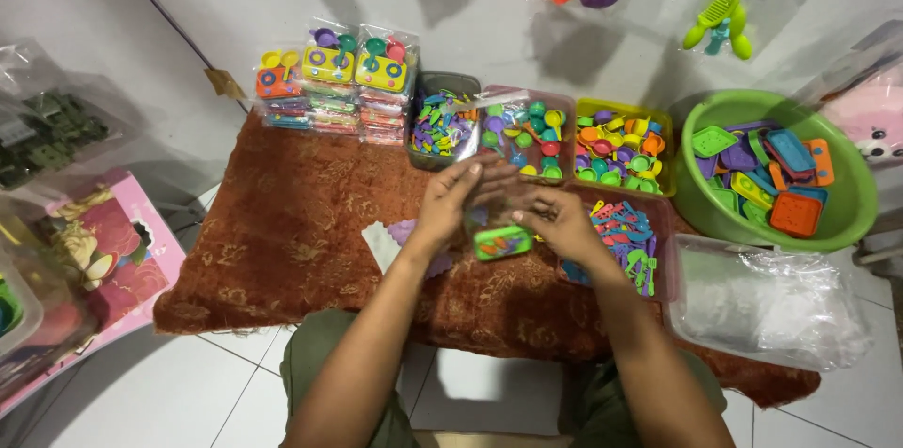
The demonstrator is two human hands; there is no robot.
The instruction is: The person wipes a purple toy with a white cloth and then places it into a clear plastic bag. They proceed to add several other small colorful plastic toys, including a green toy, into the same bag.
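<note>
My left hand (454,199) and my right hand (557,219) are together over the brown patterned cloth (301,213), holding a clear plastic bag (484,175) between them. A small green toy tray (501,242) with coloured pieces sits at the bottom of that bag, between my hands. Just beyond my fingers stand bins of small plastic toy parts: a grey one (440,121), a pink one (523,128) and a yellow-green one (623,147). Under my right hand lies a red tray of tiny utensils (626,237).
A green basin (847,194) holds larger toy trays at the right. A clear box of plastic bags (767,302) sits at the near right. Stacks of packed toy sets (334,86) stand at the far left of the cloth. Packaged toys hang on the wall.
</note>
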